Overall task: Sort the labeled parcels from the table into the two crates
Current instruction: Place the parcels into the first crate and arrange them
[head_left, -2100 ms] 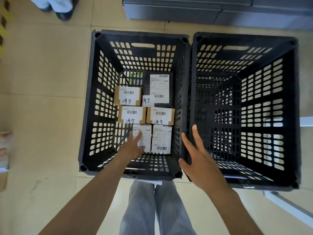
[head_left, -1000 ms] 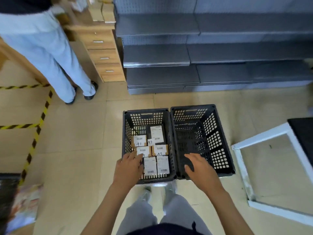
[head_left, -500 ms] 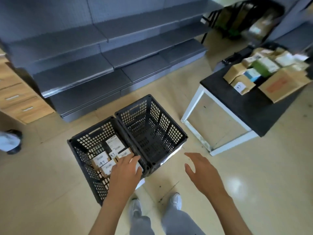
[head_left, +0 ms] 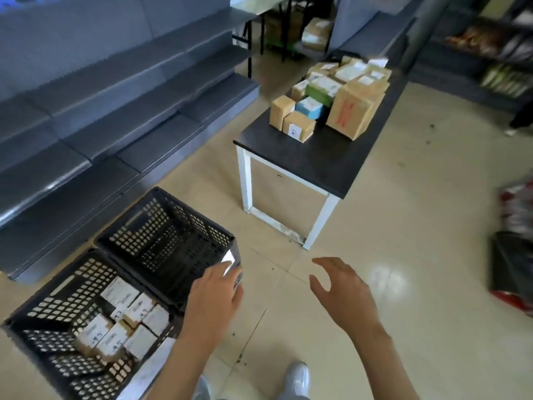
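left hand [head_left: 215,295]: grip loose, empty, over crate [head_left: 164,241] corner | right hand [head_left: 341,287]: grip wide, empty | bench [head_left: 302,157]: parcels [head_left: 331,102] piled | floor [head_left: 403,226]: tiled, grey shelves [head_left: 101,96] behind

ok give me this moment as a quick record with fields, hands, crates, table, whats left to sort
left hand: left hand open, empty, over the near corner of the right crate
right hand: right hand open, fingers spread, holding nothing, above the floor
left crate: left crate holds several labeled parcels
right crate: right crate shows no parcels inside
table: black table with white legs, beyond the crates
left to sort: pile of boxes on the table's far part
large box: brown box with red print at the pile's right
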Available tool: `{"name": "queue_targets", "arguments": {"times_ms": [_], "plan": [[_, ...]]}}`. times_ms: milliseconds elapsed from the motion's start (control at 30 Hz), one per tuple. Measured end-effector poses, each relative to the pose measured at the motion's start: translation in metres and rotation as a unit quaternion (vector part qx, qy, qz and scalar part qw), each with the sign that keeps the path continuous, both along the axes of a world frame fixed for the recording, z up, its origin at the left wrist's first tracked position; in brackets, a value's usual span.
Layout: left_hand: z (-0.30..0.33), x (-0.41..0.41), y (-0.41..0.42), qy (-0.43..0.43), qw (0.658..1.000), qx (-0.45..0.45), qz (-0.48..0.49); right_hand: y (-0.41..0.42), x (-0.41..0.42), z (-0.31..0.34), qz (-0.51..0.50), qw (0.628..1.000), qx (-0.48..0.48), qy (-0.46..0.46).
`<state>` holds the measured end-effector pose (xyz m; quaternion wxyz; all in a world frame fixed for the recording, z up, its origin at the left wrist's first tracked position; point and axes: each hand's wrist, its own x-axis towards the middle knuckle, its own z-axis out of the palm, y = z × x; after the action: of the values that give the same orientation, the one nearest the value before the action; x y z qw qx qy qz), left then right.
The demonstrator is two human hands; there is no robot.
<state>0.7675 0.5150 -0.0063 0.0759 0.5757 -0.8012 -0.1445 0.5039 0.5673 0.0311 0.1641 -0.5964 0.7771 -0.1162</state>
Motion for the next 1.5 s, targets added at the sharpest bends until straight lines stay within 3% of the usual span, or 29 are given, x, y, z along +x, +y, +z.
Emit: {"name": "queue_targets", "arguments": {"times_ms": [433,933,1267,1500], "plan": [[0.023,-0.214,-0.064,-0.011,0.995,-0.047,-0.091,-0.008,-0.185,0.008,-0.079,0.996,-0.022,-0.014],[0.014,-0.377,-0.252,0.041,0.998,-0.026,-0.051,-0.186,-0.334,0.014,-0.094,0.995,-0.01,0.023],[-0.001,-0.467,-0.348,0.004,1.0,-0.008,-0.012,-0.296,-0.457,0.007,-0.078,0.997,-0.007,0.005],[0.0,-0.535,-0.407,-0.044,0.997,0.01,0.069,-0.385,-0.552,-0.005,-0.002,1.0,-0.004,-0.001]]}}
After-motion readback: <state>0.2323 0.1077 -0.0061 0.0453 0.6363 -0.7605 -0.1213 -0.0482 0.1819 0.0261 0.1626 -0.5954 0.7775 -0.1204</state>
